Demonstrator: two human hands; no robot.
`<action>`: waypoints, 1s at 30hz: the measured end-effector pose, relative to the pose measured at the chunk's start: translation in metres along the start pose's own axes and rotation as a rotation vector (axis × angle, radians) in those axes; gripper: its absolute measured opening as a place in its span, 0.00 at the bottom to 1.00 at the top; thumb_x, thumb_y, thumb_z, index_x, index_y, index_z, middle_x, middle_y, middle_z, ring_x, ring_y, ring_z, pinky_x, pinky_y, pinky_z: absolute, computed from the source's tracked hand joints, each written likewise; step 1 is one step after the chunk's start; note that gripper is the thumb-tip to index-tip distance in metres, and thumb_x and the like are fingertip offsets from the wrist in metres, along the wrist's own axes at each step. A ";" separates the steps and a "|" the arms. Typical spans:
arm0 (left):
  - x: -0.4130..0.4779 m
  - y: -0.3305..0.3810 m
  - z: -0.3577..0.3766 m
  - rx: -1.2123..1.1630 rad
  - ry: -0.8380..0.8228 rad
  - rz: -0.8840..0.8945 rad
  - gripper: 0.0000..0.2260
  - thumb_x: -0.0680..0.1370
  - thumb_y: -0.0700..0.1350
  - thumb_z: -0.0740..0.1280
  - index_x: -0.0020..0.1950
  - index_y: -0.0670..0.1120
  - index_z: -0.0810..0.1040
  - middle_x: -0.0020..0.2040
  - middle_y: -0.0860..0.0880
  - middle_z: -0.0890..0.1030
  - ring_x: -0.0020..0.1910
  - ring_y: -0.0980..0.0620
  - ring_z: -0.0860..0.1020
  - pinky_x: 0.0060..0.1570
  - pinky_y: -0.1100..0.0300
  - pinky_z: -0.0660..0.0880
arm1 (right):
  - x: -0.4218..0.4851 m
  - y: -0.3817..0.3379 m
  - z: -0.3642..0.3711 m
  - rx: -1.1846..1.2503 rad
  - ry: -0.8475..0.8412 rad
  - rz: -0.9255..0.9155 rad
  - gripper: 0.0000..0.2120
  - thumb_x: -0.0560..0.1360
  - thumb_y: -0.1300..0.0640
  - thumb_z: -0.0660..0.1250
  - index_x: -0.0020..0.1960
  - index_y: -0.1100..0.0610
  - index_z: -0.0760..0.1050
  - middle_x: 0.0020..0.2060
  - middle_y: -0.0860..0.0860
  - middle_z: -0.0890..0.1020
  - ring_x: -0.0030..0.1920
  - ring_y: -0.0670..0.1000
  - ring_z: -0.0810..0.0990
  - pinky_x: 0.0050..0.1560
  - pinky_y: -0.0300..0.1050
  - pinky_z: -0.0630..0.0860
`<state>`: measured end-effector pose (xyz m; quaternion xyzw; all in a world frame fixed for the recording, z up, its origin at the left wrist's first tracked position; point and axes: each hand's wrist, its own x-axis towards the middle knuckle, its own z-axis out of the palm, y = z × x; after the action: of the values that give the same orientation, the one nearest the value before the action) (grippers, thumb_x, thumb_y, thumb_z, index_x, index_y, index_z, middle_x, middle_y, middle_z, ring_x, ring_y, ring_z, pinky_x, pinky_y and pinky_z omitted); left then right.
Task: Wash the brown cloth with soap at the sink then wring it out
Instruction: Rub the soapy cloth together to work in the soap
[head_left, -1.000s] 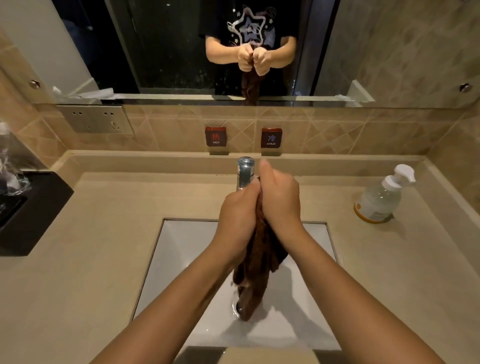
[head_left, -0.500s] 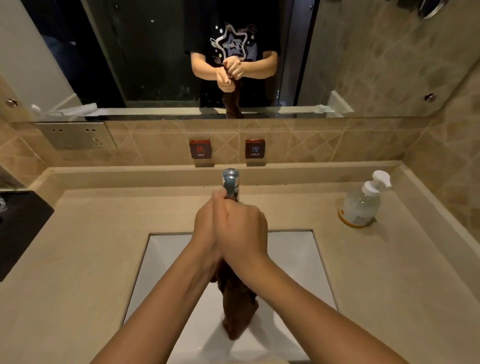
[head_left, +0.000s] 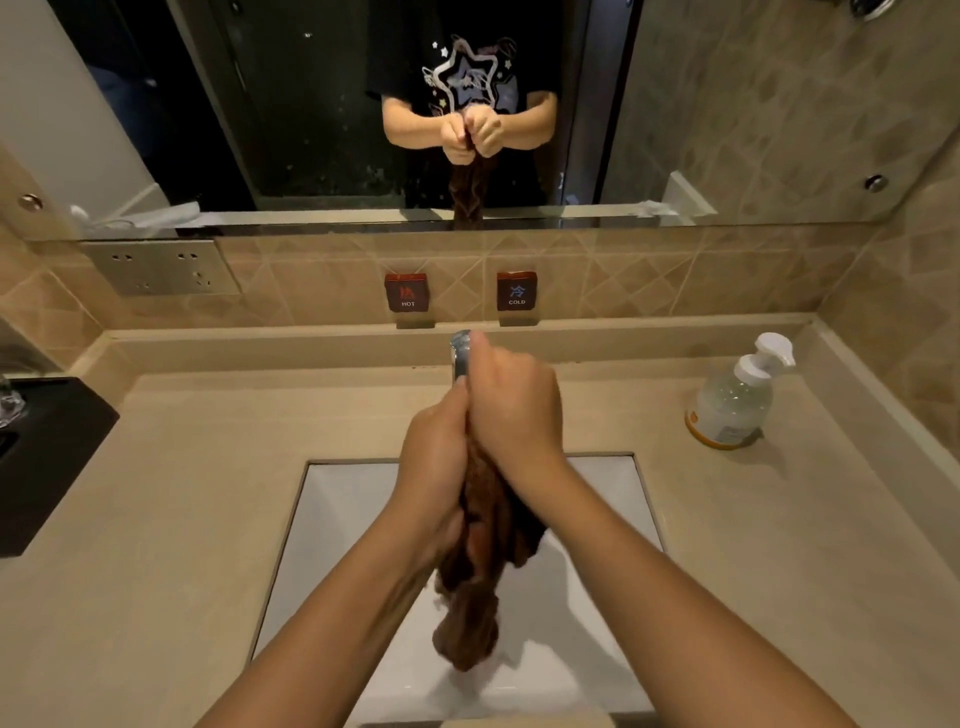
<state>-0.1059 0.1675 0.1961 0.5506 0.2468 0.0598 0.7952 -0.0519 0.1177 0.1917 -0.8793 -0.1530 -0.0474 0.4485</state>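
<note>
Both hands, left hand (head_left: 434, 457) and right hand (head_left: 514, 415), were clamped on the brown cloth (head_left: 478, 571) at frame centre. It was held hanging over the sink (head_left: 337, 519).

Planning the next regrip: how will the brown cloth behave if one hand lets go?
Probably floppy: the brown cloth hangs limp in folds below the left hand and right hand, its tail dangling over the sink. Likely heavy for its size if soaked; it looks dark and clumped. Possibly slippery if soapy, though no suds show.
</note>
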 end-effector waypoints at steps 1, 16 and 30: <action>-0.002 0.000 0.001 0.002 -0.021 0.002 0.16 0.80 0.45 0.62 0.36 0.41 0.80 0.25 0.49 0.79 0.26 0.55 0.79 0.25 0.66 0.73 | 0.007 0.006 -0.005 0.084 0.016 0.036 0.21 0.80 0.54 0.52 0.30 0.59 0.64 0.28 0.55 0.74 0.32 0.54 0.72 0.34 0.48 0.63; -0.002 0.000 -0.013 -0.090 -0.034 -0.043 0.21 0.81 0.49 0.59 0.34 0.42 0.81 0.26 0.49 0.80 0.26 0.55 0.79 0.27 0.66 0.74 | -0.018 0.013 0.007 0.100 0.005 0.080 0.25 0.81 0.50 0.52 0.26 0.56 0.65 0.26 0.54 0.72 0.31 0.55 0.73 0.34 0.47 0.65; 0.002 -0.008 -0.032 -0.145 -0.297 -0.160 0.21 0.73 0.56 0.65 0.49 0.38 0.82 0.46 0.39 0.84 0.47 0.43 0.83 0.54 0.50 0.78 | -0.013 0.033 -0.002 0.268 -0.110 0.153 0.25 0.80 0.51 0.54 0.25 0.56 0.62 0.24 0.50 0.67 0.28 0.49 0.67 0.33 0.45 0.62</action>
<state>-0.1206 0.1919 0.1798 0.4730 0.1646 -0.0683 0.8628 -0.0539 0.0952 0.1647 -0.8221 -0.1150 0.0560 0.5548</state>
